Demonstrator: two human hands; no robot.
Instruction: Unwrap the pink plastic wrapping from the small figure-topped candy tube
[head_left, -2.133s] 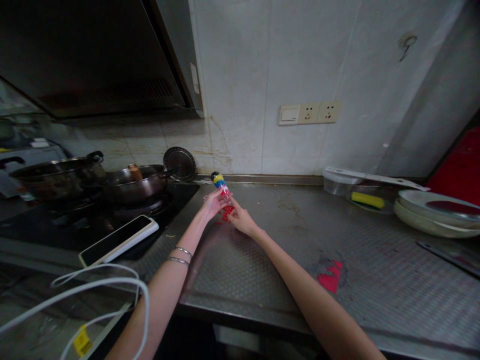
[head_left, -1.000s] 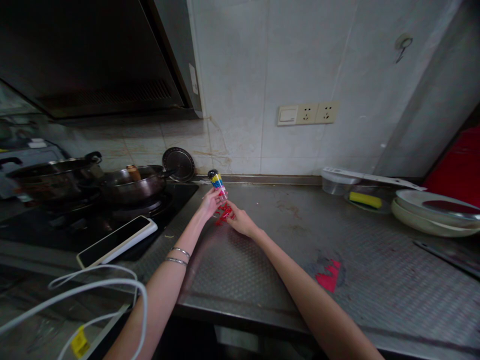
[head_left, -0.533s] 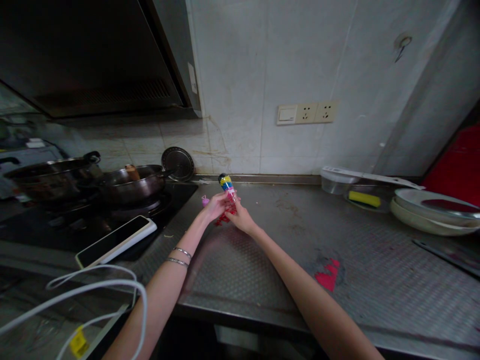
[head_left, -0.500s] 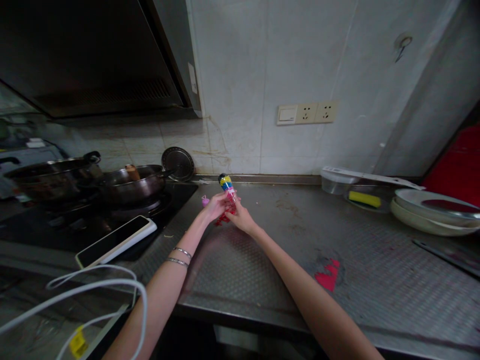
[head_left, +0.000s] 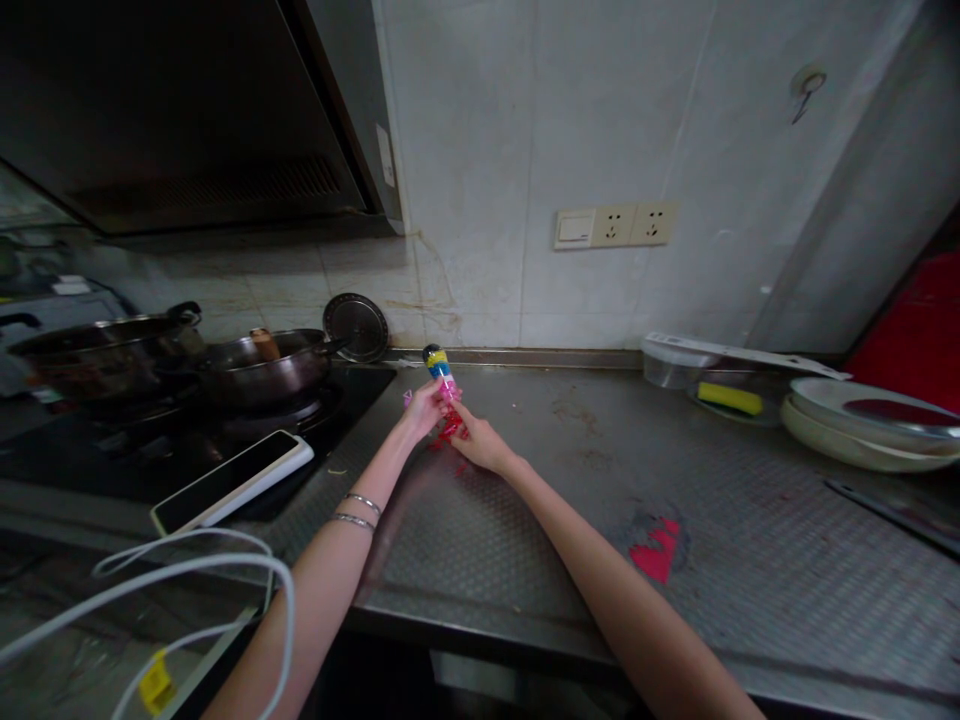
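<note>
Leftward-shifted tube [head_left: 437, 367] sticks up between both hands

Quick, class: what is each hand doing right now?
Left hand: closed on the striped tube.
Right hand: at the red bits; grip cannot be told.

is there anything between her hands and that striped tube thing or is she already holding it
Nothing visible stands between them. The left hand is closed around the lower part of the striped tube, held tilted above the steel counter. The right hand sits just below it, at the small red pieces on the counter.
</note>
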